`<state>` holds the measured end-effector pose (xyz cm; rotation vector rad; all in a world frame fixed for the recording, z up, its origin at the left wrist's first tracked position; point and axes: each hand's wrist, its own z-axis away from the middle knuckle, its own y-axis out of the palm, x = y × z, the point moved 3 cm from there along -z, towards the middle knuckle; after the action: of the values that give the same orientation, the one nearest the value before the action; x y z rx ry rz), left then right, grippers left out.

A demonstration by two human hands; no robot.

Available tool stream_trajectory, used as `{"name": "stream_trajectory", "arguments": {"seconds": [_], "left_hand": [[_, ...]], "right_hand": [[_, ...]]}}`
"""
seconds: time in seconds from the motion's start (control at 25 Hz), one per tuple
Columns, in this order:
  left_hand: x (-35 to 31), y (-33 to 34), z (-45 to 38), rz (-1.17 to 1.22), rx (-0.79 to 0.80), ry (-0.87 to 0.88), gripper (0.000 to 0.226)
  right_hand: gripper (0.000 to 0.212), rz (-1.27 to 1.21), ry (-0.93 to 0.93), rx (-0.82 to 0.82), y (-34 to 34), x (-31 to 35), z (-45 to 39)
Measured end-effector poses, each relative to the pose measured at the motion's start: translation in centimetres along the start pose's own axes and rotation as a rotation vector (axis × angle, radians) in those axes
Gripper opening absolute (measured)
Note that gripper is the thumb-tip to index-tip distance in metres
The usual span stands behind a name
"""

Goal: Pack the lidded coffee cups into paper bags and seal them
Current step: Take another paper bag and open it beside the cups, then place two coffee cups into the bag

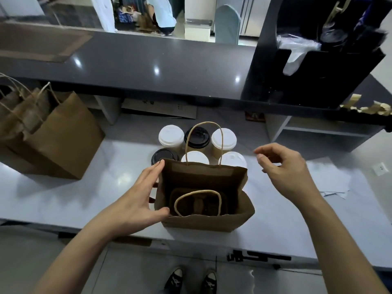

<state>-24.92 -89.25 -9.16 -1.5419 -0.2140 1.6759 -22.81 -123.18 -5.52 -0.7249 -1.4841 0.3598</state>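
Where the pale surface (74, 194) runs off to the left, a cluster of brown paper bags (53, 134) stands upright with twine handles poking up, their mouths gathered. Moving in from there, the person's left hand (137, 196) lies flat against the left wall of the open paper bag (203, 221), fingers straight along the side up to the far corner and the thumb pressed to the near corner; it steadies the bag rather than gripping it. That bag stands upright at the near edge of the surface, mouth wide open, one twine handle rising at the far side and the other drooping inside. Down in the bag sits a brown cardboard cup carrier (199, 201); no cup shows inside it.

Just behind the bag stand six lidded coffee cups in two rows, all touching or nearly so. The near row reads black lid (162, 155), white lid (196, 157), white lid (233, 159), partly hidden by the bag's far rim. The far row reads white lid (171, 135), black lid (197, 137), white lid (223, 138).

To the right, the right hand (282, 166) hovers above the surface beside the bag's far right corner, fingers loosely curled and holding nothing, clear of both bag and cups. Farther right a few sheets of white paper (333, 192) lie flat. Beyond everything runs a raised dark counter (148, 64), with a black organiser (307, 77) at its right end.
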Motion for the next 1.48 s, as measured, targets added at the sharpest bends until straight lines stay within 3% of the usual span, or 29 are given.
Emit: {"name": "stream_trajectory", "arguments": {"seconds": [0.2,0.64,0.96,1.2,1.48], "left_hand": [[-0.3,-0.2,0.1,0.009,-0.007,-0.014,0.109],[0.0,-0.6,0.5,-0.010,0.015,-0.043,0.114],[-0.1,-0.6,0.4,-0.014,0.000,-0.022,0.114],[-0.2,-0.7,-0.1,-0.015,0.014,-0.021,0.120],[0.0,-0.8,-0.3,-0.005,0.022,-0.018,0.124]], "right_hand": [[0.028,0.144,0.055,0.129,2.8,-2.9,-4.2],[0.095,0.284,0.093,0.420,8.1,-5.3,-6.7],[0.089,0.331,0.152,0.474,9.5,-6.0,-6.6],[0.094,0.256,0.148,0.387,7.9,-5.2,-6.5],[0.091,0.153,0.081,0.177,3.5,-1.6,-5.3]]}}
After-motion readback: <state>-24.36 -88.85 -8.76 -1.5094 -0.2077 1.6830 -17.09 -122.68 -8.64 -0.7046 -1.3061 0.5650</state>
